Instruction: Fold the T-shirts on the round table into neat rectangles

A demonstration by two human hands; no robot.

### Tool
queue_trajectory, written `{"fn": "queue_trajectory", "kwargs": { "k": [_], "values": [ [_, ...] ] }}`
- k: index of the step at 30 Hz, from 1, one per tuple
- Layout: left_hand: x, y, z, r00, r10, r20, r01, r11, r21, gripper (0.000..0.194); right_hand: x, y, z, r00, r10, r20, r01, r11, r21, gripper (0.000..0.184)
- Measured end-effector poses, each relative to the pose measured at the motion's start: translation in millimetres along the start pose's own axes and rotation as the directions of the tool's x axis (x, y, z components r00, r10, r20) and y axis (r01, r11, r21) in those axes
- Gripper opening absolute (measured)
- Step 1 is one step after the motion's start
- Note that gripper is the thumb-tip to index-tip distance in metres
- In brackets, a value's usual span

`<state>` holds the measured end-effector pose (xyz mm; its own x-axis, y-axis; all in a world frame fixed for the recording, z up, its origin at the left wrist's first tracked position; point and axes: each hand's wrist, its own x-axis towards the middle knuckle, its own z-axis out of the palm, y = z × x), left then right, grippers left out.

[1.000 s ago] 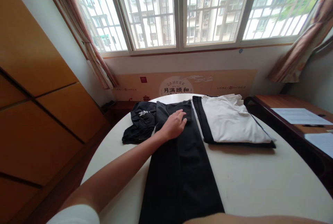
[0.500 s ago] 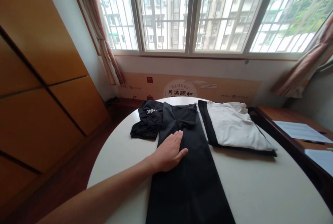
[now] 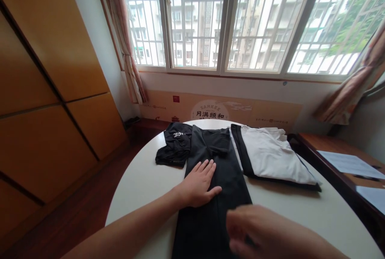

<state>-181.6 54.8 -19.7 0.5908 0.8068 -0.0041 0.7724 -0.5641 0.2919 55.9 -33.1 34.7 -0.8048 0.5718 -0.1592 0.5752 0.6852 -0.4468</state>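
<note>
A long black garment, folded into a strip, runs across the table toward me. At its far end a short sleeve-like flap is laid over it. Palm down, my left hand rests flat on the middle of the cloth with fingers outstretched. My right hand is over the garment's near right part, blurred by motion. Its fingers look curled, but whether cloth is between them cannot be made out. Left of the strip lies a crumpled black garment with white print.
A folded white garment with black parts lies at the right on the round white table. Farther right, a brown desk carries papers. A wooden cabinet stands at the left; a barred window is ahead.
My left hand has slid from the far sleeve flap back toward me to the garment's middle. My right hand has come into view at the lower right. The camera view has shifted.
</note>
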Motion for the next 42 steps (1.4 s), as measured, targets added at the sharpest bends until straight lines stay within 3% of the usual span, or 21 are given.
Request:
{"fn": "queue_trajectory", "kwargs": {
  "k": [1, 3, 4, 6, 7, 10, 16, 19, 21, 23, 26, 28, 31, 34, 38, 42],
  "values": [
    [-1.7, 1.3, 1.0, 1.000, 0.011, 0.000, -0.011, 1.000, -0.001, 0.082, 15.3, 11.8, -9.1, 0.996, 0.031, -0.078, -0.031, 1.000, 0.003, 0.017],
    [-5.6, 5.1, 2.8, 1.000, 0.031, 0.001, -0.031, 0.999, -0.012, 0.085, 52.0, 41.2, -26.8, 0.940, 0.080, -0.332, -0.059, 0.996, 0.072, 0.019],
    [-7.7, 7.3, 3.1, 0.999, 0.037, 0.005, -0.037, 0.999, -0.019, 0.086, 71.9, 58.4, -35.4, 0.920, 0.085, -0.383, -0.063, 0.995, 0.072, 0.023],
    [-11.4, 11.9, 2.5, 0.999, 0.032, 0.032, -0.031, 0.999, -0.031, 0.090, 110.9, 94.7, -51.6, 0.859, 0.208, -0.468, -0.236, 0.972, 0.000, 0.030],
    [-12.8, 13.8, 1.8, 0.999, 0.027, 0.047, -0.026, 0.999, -0.032, 0.091, 128.3, 112.4, -59.2, 0.820, 0.298, -0.488, -0.372, 0.926, -0.058, 0.036],
    [-15.0, 15.7, 1.1, 0.998, 0.026, 0.055, -0.024, 0.999, -0.034, 0.093, 168.2, 155.4, -77.6, 0.763, 0.426, -0.486, -0.527, 0.845, -0.086, 0.045],
    [-19.7, 8.0, 17.0, 0.999, 0.043, 0.001, -0.043, 0.998, -0.055, 0.094, 211.0, 187.8, -97.8, 0.718, 0.526, -0.456, -0.648, 0.745, -0.160, 0.033],
    [-15.4, 5.1, 13.3, 0.997, 0.070, -0.016, -0.070, 0.997, -0.040, 0.096, 224.2, 194.8, -105.4, 0.725, 0.540, -0.428, -0.653, 0.737, -0.176, 0.028],
    [2.1, -2.1, -4.8, 0.996, 0.082, -0.024, -0.082, 0.996, -0.017, 0.089, 229.3, 200.1, -108.8, 0.732, 0.558, -0.391, -0.653, 0.738, -0.170, 0.031],
    [34.5, -19.0, -32.7, 0.996, 0.053, -0.068, -0.053, 0.999, 0.006, 0.069, 231.8, 204.4, -110.6, 0.736, 0.575, -0.358, -0.656, 0.737, -0.165, 0.033],
    [98.5, -61.8, -73.0, 0.963, -0.051, -0.265, 0.066, 0.997, 0.047, 0.043, 233.6, 205.7, -112.0, 0.736, 0.584, -0.342, -0.657, 0.738, -0.153, 0.030],
    [137.7, -94.0, -87.8, 0.943, -0.151, -0.297, 0.172, 0.984, 0.045, 0.043, 235.0, 204.1, -113.7, 0.748, 0.571, -0.339, -0.639, 0.757, -0.135, 0.027],
    [176.1, -133.8, -89.8, 0.949, -0.212, -0.234, 0.230, 0.972, 0.051, 0.051, 237.1, 203.7, -118.9, 0.778, 0.527, -0.342, -0.588, 0.802, -0.103, 0.024],
    [190.4, -157.5, -80.3, 0.952, -0.242, -0.187, 0.256, 0.965, 0.059, 0.046, 237.3, 209.8, -125.6, 0.787, 0.496, -0.367, -0.555, 0.829, -0.070, 0.025],
    [190.5, -170.2, -70.8, 0.940, -0.276, -0.202, 0.289, 0.957, 0.037, 0.026, 235.7, 223.9, -129.9, 0.778, 0.460, -0.428, -0.521, 0.853, -0.032, 0.032],
    [184.7, -166.5, -71.7, 0.897, -0.333, -0.290, 0.357, 0.934, 0.033, 0.015, 234.4, 235.1, -126.5, 0.752, 0.439, -0.492, -0.507, 0.862, -0.006, 0.035]
  ]
}}
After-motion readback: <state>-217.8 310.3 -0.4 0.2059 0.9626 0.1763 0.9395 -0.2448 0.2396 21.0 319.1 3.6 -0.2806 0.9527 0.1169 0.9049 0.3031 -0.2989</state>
